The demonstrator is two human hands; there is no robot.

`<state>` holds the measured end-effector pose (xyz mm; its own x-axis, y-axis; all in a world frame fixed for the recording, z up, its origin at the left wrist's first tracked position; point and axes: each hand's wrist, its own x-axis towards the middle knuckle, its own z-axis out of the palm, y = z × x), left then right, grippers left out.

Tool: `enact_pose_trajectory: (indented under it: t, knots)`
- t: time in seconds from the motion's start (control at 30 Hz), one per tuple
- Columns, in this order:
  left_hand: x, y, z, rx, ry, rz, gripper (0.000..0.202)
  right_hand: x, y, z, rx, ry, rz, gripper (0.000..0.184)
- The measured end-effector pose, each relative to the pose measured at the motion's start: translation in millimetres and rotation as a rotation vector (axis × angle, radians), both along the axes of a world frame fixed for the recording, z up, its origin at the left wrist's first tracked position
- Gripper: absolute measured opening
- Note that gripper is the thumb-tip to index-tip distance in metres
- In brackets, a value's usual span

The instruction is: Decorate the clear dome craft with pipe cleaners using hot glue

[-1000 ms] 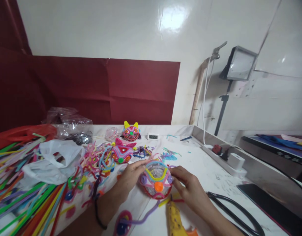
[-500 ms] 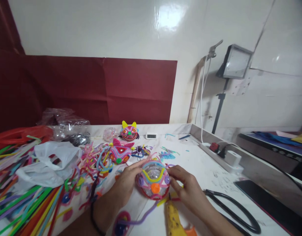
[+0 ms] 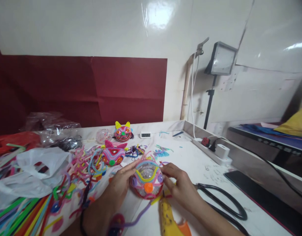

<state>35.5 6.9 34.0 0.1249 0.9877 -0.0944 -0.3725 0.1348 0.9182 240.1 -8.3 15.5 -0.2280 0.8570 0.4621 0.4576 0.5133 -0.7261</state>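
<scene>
Between my hands sits a clear plastic ball (image 3: 147, 179) trimmed with pink, blue and yellow pipe cleaners, with an orange dot in front and a purple dot on each side. My left hand (image 3: 121, 183) grips its left side, and my right hand (image 3: 178, 183) pinches its right edge with the thumb and fingers. Just below the ball lies a yellow glue gun (image 3: 168, 213) with an orange trigger, its tip pointing at the ball. A purple pipe cleaner (image 3: 138, 218) curves across the tabletop near my left wrist. Black-handled scissors (image 3: 229, 200) lie beside my right forearm.
Colourful pipe cleaners (image 3: 30, 216) and a white plastic bag (image 3: 43, 164) crowd the left. Two decorated balls with ears, one pink-eared (image 3: 113, 154) and one yellow-eared (image 3: 123, 132), stand behind. A small clock (image 3: 145, 134), a power strip (image 3: 215, 154) and a dark phone-like slab (image 3: 261, 196) lie farther out.
The whole view has shifted, so everything appears farther left. Both hands keep their hold on the decorated ball, with little visible change in grip.
</scene>
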Motion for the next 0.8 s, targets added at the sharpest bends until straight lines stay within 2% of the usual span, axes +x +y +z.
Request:
enact_pose_trajectory:
  t: [0.17, 0.3, 0.8]
  knots:
    - [0.4, 2.9, -1.2, -0.032, 0.035, 0.042, 0.033, 2.0, 3.3, -1.4, -0.018, 0.027, 0.005, 0.023]
    - [0.6, 3.1, 0.1, -0.053, 0.065, 0.067, 0.032, 4.0, 8.7, -4.8, -0.045, 0.046, -0.016, 0.029]
    - [-1.3, 9.7, -10.0, 0.087, 0.103, 0.047, 0.037, 9.2, 18.1, -9.2, -0.078, 0.092, -0.028, 0.036]
